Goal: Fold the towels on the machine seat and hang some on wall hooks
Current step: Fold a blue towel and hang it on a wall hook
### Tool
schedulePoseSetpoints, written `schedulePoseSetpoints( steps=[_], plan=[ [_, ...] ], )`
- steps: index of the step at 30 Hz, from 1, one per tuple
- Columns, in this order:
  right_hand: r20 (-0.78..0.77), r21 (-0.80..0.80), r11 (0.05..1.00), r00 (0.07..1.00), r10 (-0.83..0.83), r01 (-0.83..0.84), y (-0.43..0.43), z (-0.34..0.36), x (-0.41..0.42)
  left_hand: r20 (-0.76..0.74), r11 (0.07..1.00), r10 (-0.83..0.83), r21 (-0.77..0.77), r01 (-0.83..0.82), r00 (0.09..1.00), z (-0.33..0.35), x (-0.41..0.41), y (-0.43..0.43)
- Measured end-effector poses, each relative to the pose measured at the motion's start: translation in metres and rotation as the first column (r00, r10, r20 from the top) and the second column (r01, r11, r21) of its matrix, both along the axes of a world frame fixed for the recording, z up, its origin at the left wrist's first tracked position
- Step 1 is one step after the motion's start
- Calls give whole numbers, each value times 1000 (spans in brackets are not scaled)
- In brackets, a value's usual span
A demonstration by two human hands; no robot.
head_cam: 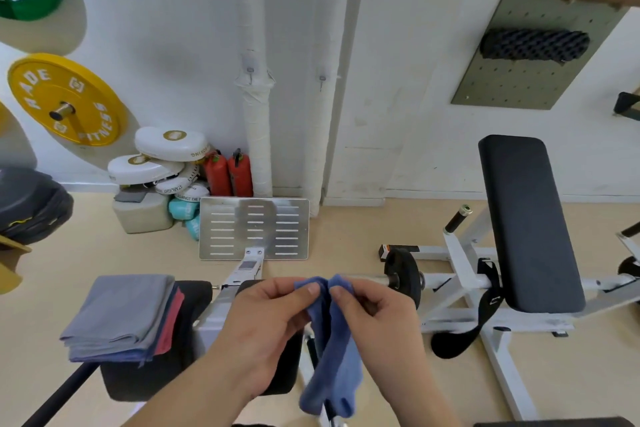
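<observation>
Left hand point(266, 326) and right hand point(377, 319) each pinch top edge of blue towel point(334, 357), held hanging above black machine seat point(194, 374). Folded towel stack point(121, 315) rests on seat, left. Two wall hooks point(250, 72) bare.

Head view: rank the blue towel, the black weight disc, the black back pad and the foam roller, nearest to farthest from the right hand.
1. The blue towel: pinched by the right hand itself.
2. The black weight disc: just beyond the hand, slightly right.
3. The black back pad: farther off to the right.
4. The foam roller: up on the wall pegboard, far right.
</observation>
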State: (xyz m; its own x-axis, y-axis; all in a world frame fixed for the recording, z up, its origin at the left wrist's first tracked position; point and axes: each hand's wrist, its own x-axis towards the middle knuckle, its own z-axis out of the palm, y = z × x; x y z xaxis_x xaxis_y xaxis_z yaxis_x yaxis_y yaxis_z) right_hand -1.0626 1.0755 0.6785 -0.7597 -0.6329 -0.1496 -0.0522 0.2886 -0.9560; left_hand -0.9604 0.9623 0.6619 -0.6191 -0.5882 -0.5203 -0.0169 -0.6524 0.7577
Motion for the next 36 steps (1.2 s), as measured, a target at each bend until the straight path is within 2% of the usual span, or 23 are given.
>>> schedulePoseSetpoints(
  steps=[3, 6, 8, 11, 18, 22, 26, 28, 32, 34, 36],
  plan=[
    [23, -2, 998, 998, -59, 59, 4, -11, 0, 5, 999, -32, -16, 32, 999, 2, 5, 5],
    [-8, -20, 998, 998, -56, 56, 3, -16, 12, 95, 984, -88, -148, 101, 992, 3, 6, 15],
    [-73, -26, 997, 995, -73, 71, 2, -22, 18, 155, 966, -53, -243, 90, 986, 3, 7, 18],
    [-92, -22, 998, 994, -58, 56, 1, -27, 26, 194, 937, -40, -333, 104, 980, 1, 12, 19],
    [-88, 101, 981, 981, 175, -166, 1, -18, 32, 173, 877, -81, -456, 153, 982, 13, 24, 20],
    [-65, 83, 963, 963, 262, -257, -2, -18, 38, 211, 826, -10, -549, 127, 977, 15, 30, 14],
    [-76, -2, 995, 992, 103, -104, -1, -24, 25, 217, 806, -74, -562, 187, 973, 20, 37, -3],
    [-100, 43, 991, 986, 130, -126, 4, -25, 12, 218, 794, -161, -550, 257, 963, 26, 41, -15],
    [-90, 216, 894, 904, 418, -392, 6, -30, -3, 119, 726, -384, -574, 379, 916, 46, 49, -32],
    [-116, 262, 877, 889, 442, -402, 5, -33, -8, 83, 701, -381, -624, 346, 921, 54, 50, -39],
    [-157, 297, 894, 906, 394, -337, 6, -37, -12, 85, 668, -306, -691, 277, 948, 59, 51, -46]
  ],
)
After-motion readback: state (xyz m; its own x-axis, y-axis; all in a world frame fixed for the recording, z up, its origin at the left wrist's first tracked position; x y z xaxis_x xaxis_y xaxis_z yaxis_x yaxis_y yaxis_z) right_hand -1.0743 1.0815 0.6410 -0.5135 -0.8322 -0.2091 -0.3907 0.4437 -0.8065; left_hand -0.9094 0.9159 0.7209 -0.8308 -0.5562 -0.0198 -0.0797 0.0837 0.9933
